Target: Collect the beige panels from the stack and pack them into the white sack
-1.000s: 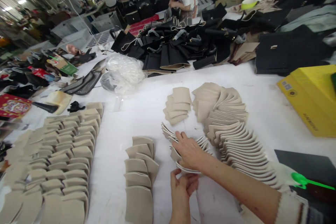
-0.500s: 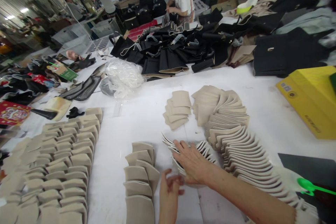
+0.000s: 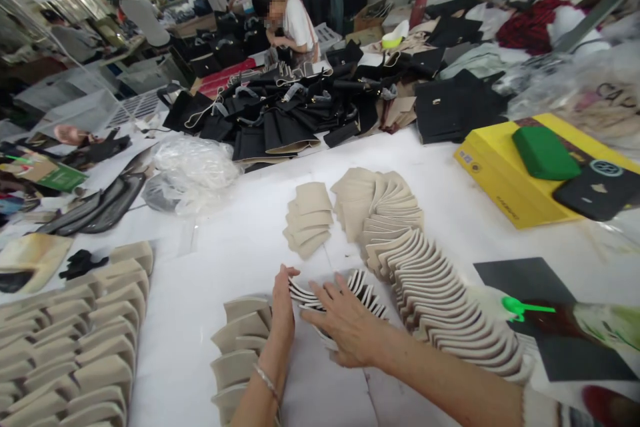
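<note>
A fanned row of small beige leather-like pieces [image 3: 303,292] with pale edges stands on the white table before me. My right hand [image 3: 345,323] lies over these pieces, its fingers spread across their tops. Upright at the row's left end is my left hand [image 3: 283,307], with fingers stretched out and their tips bent against the end pieces. Its thumb is mostly hidden. Nearest to my left wrist is a column of overlapping beige pieces [image 3: 235,367]. On the right curves a long fanned line of similar pieces [image 3: 440,293], and a small stack [image 3: 309,213] lies beyond my hands.
Many beige pieces [image 3: 75,353] cover the left side. Crumpled clear plastic [image 3: 193,170] and a heap of black bags [image 3: 295,107] lie farther back. To the right are a yellow box [image 3: 493,180], a dark sheet [image 3: 525,280] and a green spoon [image 3: 513,307]. A co-worker [image 3: 295,23] sits behind the heap.
My left hand has moved up and away from me to the left end of the row. My right hand stays over the pieces. The view has turned to the right.
</note>
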The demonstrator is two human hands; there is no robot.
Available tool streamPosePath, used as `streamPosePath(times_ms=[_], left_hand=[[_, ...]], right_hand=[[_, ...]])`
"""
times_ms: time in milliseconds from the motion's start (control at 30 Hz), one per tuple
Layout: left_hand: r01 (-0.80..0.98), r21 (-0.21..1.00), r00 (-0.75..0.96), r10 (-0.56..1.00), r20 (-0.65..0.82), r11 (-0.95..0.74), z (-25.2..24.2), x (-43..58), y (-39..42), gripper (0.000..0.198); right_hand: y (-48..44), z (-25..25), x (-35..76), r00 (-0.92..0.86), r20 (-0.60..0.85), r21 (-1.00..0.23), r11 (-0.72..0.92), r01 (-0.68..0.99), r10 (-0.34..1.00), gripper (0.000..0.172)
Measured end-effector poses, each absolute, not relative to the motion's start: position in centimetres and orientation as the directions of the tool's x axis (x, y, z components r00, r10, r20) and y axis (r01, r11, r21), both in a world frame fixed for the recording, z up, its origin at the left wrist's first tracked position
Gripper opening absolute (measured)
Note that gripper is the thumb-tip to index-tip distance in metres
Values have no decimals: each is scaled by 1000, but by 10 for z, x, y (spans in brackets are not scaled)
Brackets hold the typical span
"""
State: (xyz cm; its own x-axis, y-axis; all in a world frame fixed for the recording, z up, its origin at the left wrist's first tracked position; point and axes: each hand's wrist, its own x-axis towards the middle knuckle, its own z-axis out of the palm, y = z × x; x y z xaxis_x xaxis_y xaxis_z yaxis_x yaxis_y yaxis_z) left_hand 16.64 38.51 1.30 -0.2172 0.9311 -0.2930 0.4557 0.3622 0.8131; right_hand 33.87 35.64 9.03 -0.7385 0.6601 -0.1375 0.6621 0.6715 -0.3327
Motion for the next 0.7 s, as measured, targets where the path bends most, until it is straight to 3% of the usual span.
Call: streamPosePath(times_ms=[133, 300, 433, 567, 700], left_hand=[[623, 718, -141, 948, -285, 309, 27, 153, 381, 61], [739, 673, 340, 856, -390, 14, 67, 145, 415, 22], [677, 727, 633, 590, -500, -110, 83, 162, 447, 57], [568, 817, 786, 361, -502, -101, 80, 191, 467, 43], [541, 841, 785, 368, -498, -16, 72, 215, 462, 42]], right_hand=[[350, 89, 341, -721, -113, -341, 654, 675, 684, 110], [344, 88, 342, -708, -42, -390, 641, 661, 705, 123], [337, 81, 343, -656, -14, -399, 597, 696, 755, 128], [324, 71, 345, -527, 13, -403, 487, 775, 850, 125], [309, 62, 347, -388, 66, -402, 380, 833, 919, 119]])
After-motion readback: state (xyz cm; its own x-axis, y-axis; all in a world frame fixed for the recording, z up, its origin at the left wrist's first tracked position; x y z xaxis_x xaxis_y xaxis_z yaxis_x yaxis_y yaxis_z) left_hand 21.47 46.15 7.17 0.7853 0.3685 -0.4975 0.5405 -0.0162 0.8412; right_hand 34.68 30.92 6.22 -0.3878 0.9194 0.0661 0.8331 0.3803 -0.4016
